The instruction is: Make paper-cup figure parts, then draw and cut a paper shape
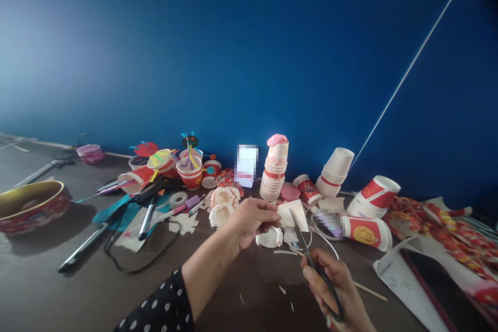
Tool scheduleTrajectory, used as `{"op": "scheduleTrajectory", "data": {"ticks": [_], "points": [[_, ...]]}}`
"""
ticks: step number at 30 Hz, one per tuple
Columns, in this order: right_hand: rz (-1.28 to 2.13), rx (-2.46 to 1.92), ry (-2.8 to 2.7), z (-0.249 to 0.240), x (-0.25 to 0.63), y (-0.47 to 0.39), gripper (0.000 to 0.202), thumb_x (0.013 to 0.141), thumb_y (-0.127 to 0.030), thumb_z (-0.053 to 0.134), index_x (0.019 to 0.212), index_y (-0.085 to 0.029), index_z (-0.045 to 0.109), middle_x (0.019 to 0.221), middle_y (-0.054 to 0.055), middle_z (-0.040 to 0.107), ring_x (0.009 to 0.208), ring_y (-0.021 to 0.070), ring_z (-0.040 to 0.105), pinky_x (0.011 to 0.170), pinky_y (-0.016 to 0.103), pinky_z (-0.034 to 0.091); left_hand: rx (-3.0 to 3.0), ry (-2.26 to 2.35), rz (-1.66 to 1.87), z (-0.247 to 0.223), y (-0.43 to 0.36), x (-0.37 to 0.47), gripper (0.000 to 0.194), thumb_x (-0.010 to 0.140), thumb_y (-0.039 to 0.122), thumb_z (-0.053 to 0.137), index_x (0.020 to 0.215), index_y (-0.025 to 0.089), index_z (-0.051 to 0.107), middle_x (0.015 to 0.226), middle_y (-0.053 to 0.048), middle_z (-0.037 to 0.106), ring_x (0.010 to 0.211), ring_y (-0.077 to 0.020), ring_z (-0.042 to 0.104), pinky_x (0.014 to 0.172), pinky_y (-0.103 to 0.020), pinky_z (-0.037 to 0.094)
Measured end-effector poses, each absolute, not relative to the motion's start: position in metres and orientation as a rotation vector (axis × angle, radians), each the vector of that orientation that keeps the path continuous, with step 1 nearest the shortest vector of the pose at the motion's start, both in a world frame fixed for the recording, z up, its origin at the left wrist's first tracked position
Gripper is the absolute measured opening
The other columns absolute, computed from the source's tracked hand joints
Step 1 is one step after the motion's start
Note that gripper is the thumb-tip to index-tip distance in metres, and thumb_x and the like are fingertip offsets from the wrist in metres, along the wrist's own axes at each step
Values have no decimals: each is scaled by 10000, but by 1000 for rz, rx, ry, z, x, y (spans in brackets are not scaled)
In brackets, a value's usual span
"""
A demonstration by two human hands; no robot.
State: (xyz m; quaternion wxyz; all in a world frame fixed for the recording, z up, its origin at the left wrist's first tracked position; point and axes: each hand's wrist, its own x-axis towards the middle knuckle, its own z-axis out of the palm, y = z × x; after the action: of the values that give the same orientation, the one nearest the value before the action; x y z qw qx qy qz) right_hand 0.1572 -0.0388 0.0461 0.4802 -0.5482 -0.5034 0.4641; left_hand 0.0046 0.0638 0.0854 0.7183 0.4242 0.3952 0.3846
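My left hand [251, 218] reaches in with its fingers pinched on the edge of a small piece of white paper [299, 209]. A pair of scissors [305, 245] with black handles is gripped in my right hand [334, 280], thumb and fingers at the loops. Its blades point up and away from me and lie across the paper; whether they are cutting cannot be made out. Below the left fingertips rests a white cut-out with curled edges [268, 238]. Two similar curled white pieces [224, 197] lie behind the left wrist.
Stacked paper cups [272, 187] topped with pink stand at the back, beside a propped phone [247, 163]. Leftward are decorated cups [189, 174], a tape roll [178, 198], a glue gun [148, 218] and a round tin [31, 212]. More cups [368, 233] and a dark phone [443, 290] lie right.
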Motion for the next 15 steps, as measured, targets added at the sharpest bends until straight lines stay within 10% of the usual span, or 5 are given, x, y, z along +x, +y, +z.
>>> {"op": "scheduleTrajectory", "data": {"ticks": [15], "points": [[1164,-1358,-1256,41,159,-38,377,641,-536,607,645,-177,493,412,-112,331,297,12,234,284,133,214,1003,895,904,91,63,3,104,546,61,636,606,114,570,454,9,540,445,-79,515,441,-178,315]]}}
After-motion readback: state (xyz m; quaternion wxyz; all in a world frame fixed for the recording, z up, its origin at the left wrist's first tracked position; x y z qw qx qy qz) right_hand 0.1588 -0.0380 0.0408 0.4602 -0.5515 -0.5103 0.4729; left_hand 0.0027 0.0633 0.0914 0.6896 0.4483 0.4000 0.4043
